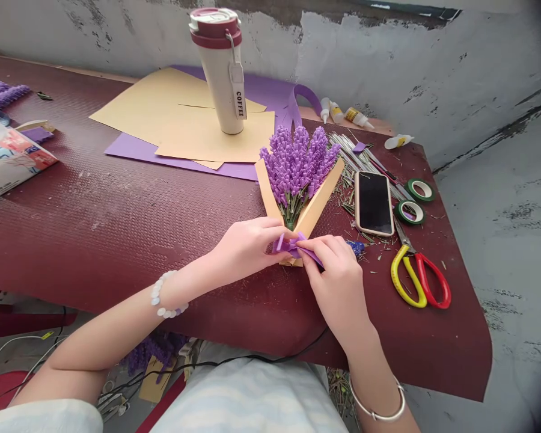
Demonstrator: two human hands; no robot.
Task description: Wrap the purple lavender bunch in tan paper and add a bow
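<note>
A bouquet of purple artificial lavender (297, 162) lies on the table between two folded tan paper strips (318, 204) that meet in a V at the stems. Over that joint, my left hand (250, 246) pinches one side of a purple ribbon bow (288, 245) between thumb and fingers. From the other side my right hand (336, 267) is closed on the bow, its fingertips near the middle. A blue-tipped tool (356, 248), mostly hidden, pokes out beyond my right hand.
A coffee tumbler (220, 78) stands on tan paper sheets (175, 129) over purple sheets. To the right lie a phone (374, 201), scissors (421, 276), green tape rolls (410, 211), wire stems (356, 150) and several glue bottles (359, 118). A paper packet (13, 159) sits far left.
</note>
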